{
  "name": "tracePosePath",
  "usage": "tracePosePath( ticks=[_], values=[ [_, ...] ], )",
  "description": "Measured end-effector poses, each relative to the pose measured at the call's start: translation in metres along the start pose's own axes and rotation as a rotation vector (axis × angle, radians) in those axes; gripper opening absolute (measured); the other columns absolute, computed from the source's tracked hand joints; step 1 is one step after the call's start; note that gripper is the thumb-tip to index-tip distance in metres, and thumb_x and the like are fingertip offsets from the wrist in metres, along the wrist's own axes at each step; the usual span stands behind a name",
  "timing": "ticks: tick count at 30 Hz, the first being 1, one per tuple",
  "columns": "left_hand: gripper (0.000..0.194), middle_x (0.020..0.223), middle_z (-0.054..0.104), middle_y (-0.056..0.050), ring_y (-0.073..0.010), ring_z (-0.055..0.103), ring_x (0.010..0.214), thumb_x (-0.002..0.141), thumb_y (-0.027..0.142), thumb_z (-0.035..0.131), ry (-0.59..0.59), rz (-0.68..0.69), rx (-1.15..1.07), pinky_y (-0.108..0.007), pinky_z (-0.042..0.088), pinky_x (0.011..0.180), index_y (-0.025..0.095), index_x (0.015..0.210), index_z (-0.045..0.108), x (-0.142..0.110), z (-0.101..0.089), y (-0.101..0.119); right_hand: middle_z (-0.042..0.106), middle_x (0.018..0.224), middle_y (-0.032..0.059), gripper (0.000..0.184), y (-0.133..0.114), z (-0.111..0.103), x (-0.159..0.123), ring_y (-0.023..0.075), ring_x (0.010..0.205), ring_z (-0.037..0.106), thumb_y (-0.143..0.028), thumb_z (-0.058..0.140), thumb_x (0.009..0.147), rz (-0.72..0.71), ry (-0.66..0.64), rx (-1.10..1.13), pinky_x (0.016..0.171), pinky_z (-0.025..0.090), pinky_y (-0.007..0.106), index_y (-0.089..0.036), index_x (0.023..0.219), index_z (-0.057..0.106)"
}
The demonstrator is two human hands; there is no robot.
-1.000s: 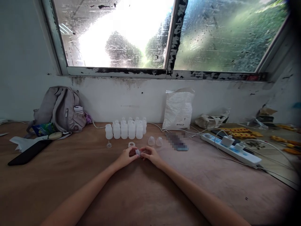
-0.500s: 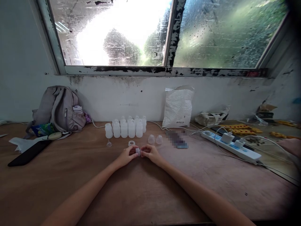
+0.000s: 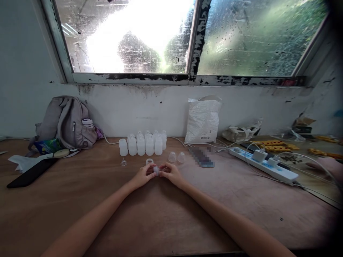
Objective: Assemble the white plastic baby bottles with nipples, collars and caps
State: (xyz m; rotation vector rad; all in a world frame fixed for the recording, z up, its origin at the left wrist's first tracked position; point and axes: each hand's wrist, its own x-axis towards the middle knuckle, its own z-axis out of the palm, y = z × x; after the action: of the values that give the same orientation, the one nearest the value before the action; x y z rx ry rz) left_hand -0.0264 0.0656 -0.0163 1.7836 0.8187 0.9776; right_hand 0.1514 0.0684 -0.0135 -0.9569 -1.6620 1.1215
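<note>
Above the table, my left hand (image 3: 144, 176) grips a small ribbed whitish piece (image 3: 156, 171) between thumb and fingers. My right hand (image 3: 171, 174) pinches the same piece from the other side; its exact kind is too small to tell. Just beyond my left fingertips lies a white ring collar (image 3: 149, 161). Two clear dome caps (image 3: 172, 157) rest past my right hand. Several frosted white baby bottles (image 3: 141, 147) stand in rows, and an uncapped one (image 3: 123, 147) is at their left end. In front of that bottle sits a clear teat (image 3: 123, 162).
A backpack (image 3: 66, 123) and black flat case (image 3: 32, 173) are on the left. At the back stands a white plastic bag (image 3: 202, 121), with a phone (image 3: 206, 163) nearby. A power strip (image 3: 265, 166) with cables lies right. Another person's hand (image 3: 318, 167) shows beyond it.
Both my hands keep their grip on the ribbed piece, with barely any shift. At the far right another person's hand has come into view. The whole view has tilted slightly.
</note>
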Motion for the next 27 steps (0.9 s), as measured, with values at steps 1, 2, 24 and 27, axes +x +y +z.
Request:
tracePosePath(
  ticks=[1, 2, 24, 27],
  values=[
    [0.035, 0.106, 0.056, -0.008, -0.0185, 0.055, 0.099, 0.071, 0.024, 0.059, 0.008, -0.005, -0.013, -0.033, 0.042, 0.089, 0.018, 0.103, 0.049, 0.0, 0.0, 0.0, 0.06, 0.066, -0.0007, 0.024, -0.003, 0.0, -0.001, 0.0142, 0.059, 0.059, -0.032, 0.064, 0.061, 0.018, -0.006, 0.043, 0.06, 0.049, 0.027, -0.016, 0.078, 0.058],
    [0.035, 0.107, 0.055, -0.009, -0.0186, 0.055, 0.099, 0.07, 0.023, 0.06, 0.014, -0.008, -0.023, -0.033, 0.042, 0.089, 0.017, 0.103, 0.049, 0.0, 0.0, -0.001, 0.06, 0.068, -0.0003, 0.025, -0.005, 0.0, -0.001, 0.0141, 0.061, 0.06, -0.033, 0.063, 0.062, 0.039, -0.005, 0.088, 0.062, 0.05, 0.028, -0.016, 0.078, 0.058],
    [0.038, 0.095, 0.061, -0.009, -0.0196, 0.059, 0.084, 0.064, 0.027, 0.065, 0.115, -0.017, 0.001, -0.032, 0.047, 0.077, 0.013, 0.099, 0.056, -0.011, 0.008, 0.014, 0.052, 0.048, -0.0052, 0.02, -0.002, 0.008, -0.007, 0.0083, 0.038, 0.049, -0.033, 0.062, 0.065, 0.001, -0.003, 0.081, 0.035, 0.04, 0.019, -0.016, 0.066, 0.05],
    [0.038, 0.094, 0.062, -0.009, -0.0198, 0.059, 0.084, 0.064, 0.028, 0.065, 0.112, -0.029, 0.004, -0.031, 0.047, 0.075, 0.013, 0.099, 0.057, -0.011, 0.009, 0.015, 0.051, 0.048, -0.0053, 0.02, 0.0, 0.01, -0.009, 0.0084, 0.038, 0.049, -0.033, 0.061, 0.066, -0.03, -0.014, 0.039, 0.035, 0.04, 0.019, -0.016, 0.067, 0.051]
  ],
)
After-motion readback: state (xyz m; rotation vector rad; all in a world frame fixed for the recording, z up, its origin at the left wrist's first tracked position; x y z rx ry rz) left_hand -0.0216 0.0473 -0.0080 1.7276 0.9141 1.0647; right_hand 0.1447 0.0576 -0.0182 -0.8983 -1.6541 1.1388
